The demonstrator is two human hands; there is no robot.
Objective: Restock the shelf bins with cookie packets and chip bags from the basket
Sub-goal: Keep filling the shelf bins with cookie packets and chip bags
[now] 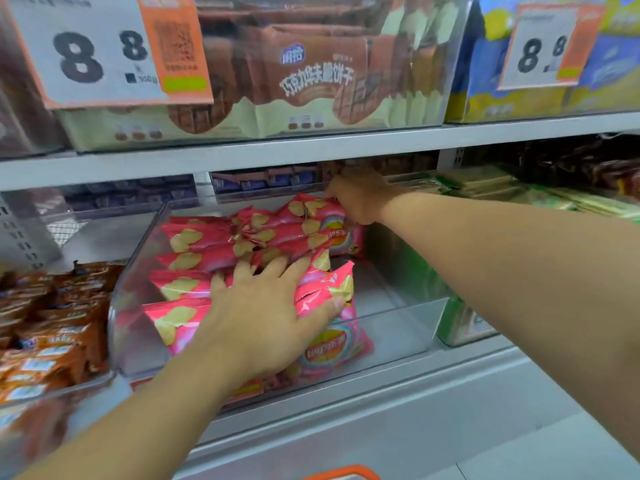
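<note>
Pink chip bags [249, 244] fill the clear bin [398, 327]; my left hand [263, 313] presses flat, fingers released, steadying them, while my right hand [356, 199] grips the rear bag, seemingly squaring the row.

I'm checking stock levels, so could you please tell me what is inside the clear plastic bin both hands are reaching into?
The clear plastic bin holds pink chip bags, filling its left side. The left hand and right hand cover some bags, so any count is uncertain.
</note>
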